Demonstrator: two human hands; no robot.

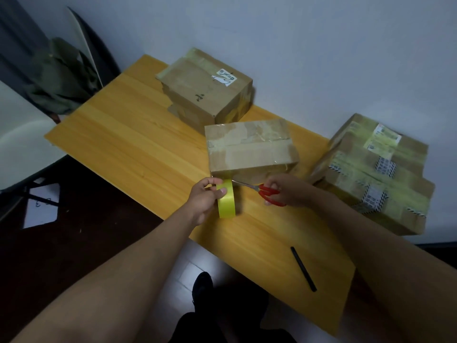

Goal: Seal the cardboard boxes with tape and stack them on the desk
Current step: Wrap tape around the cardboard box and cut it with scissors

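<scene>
A small cardboard box [249,147] lies in the middle of the wooden desk [128,144], with clear tape across its top and down its near side. Just in front of it, my left hand [204,198] grips a yellow tape roll [225,200] held upright. My right hand [288,190] holds red-handled scissors [264,190], whose blades point left toward the strip of tape between roll and box. A taller stack of taped boxes [207,89] stands at the back of the desk. A second stack of taped boxes [376,169] sits at the right.
A black marker [303,269] lies near the desk's front edge. A white chair [22,134] with a green garment [59,78] draped behind it stands to the left. The wall runs close behind the boxes. My shoe [202,285] shows on the floor below.
</scene>
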